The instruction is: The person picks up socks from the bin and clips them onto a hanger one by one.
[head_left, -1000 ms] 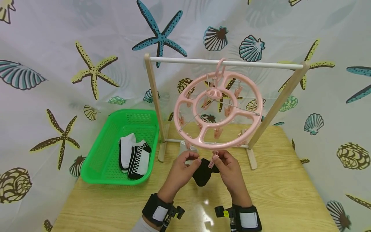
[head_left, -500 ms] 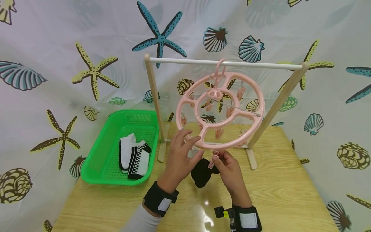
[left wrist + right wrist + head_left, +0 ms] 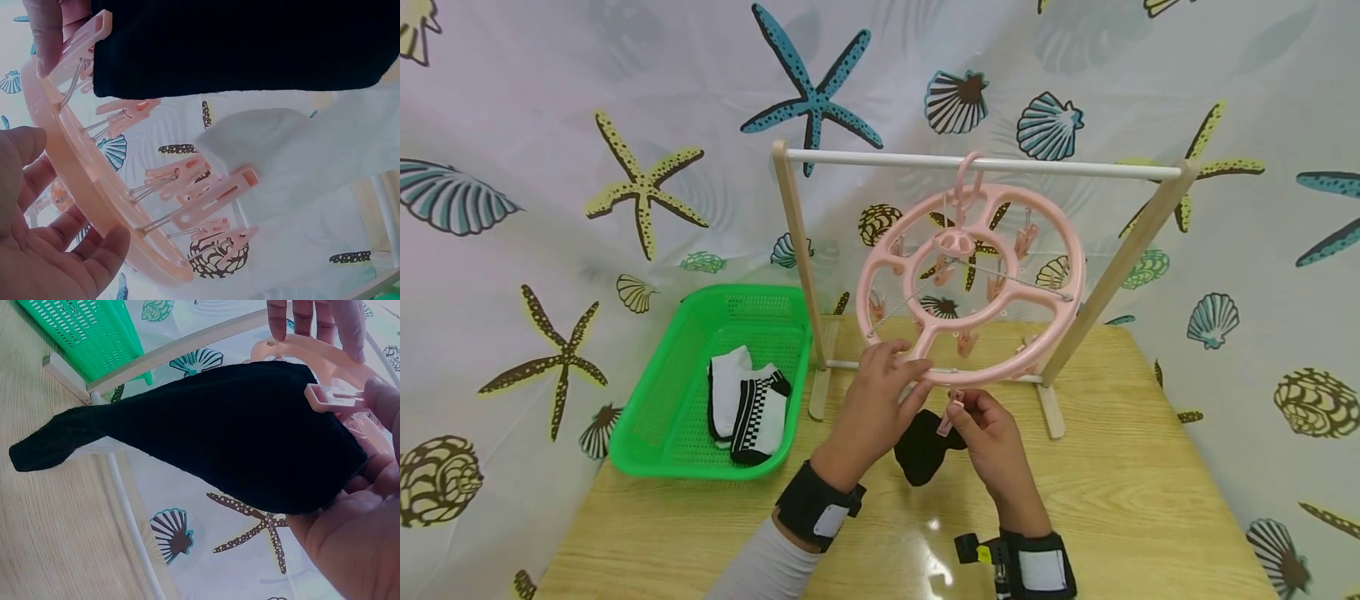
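A pink round clip hanger [image 3: 970,377] hangs by its hook, tilted toward me. My left hand [image 3: 868,408] holds the front left of its rim, thumb on one side and fingertips on the other. With thumb and fingers, my right hand [image 3: 992,433] pinches a pink clothespin [image 3: 331,399] just below the front rim. The clothespin's end sits over the edge of a black sock [image 3: 206,437], which dangles beneath. Under the sock's wide end, more fingers of the right hand show in the right wrist view. Behind, a white sock [image 3: 269,162] hangs from another clothespin [image 3: 215,200].
The hanger's hook loops over the white bar [image 3: 880,158] of a wooden stand [image 3: 797,242]. To the left stands a green basket [image 3: 647,417] with black-and-white socks [image 3: 763,412] inside. Several other clothespins hang around the ring. All stands on a wooden table [image 3: 1135,467] before a patterned curtain.
My left hand has left the black sock and moved up to the hanger's rim, where it now holds on. The ring has shifted slightly right. My right hand stays on the clothespin.
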Demonstrator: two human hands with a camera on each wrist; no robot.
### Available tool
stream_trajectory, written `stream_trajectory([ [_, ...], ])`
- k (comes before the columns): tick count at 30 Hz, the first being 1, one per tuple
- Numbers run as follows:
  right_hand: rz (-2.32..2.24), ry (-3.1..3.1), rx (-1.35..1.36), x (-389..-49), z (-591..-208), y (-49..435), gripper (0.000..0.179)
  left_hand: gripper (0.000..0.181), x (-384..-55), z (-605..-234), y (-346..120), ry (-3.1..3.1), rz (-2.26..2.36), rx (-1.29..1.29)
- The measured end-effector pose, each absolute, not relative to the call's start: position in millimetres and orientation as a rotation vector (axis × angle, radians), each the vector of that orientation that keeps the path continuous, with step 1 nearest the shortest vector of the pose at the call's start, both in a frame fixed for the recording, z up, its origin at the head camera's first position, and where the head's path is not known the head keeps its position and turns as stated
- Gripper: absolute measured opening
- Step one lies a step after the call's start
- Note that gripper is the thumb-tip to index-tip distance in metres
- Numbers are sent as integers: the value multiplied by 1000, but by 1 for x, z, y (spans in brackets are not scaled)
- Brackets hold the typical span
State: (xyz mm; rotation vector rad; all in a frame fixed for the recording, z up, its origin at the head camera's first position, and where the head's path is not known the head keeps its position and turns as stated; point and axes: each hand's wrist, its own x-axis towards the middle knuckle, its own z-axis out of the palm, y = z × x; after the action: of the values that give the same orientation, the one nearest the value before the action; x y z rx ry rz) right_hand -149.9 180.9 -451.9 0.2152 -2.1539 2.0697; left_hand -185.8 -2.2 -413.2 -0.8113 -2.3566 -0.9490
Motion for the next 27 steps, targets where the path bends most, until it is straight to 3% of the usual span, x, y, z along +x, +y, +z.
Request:
stream_trajectory([
  [27,2061,-2090,199,-153,-439,178,22,31,-188,-390,-16,-2223,-909,-827],
])
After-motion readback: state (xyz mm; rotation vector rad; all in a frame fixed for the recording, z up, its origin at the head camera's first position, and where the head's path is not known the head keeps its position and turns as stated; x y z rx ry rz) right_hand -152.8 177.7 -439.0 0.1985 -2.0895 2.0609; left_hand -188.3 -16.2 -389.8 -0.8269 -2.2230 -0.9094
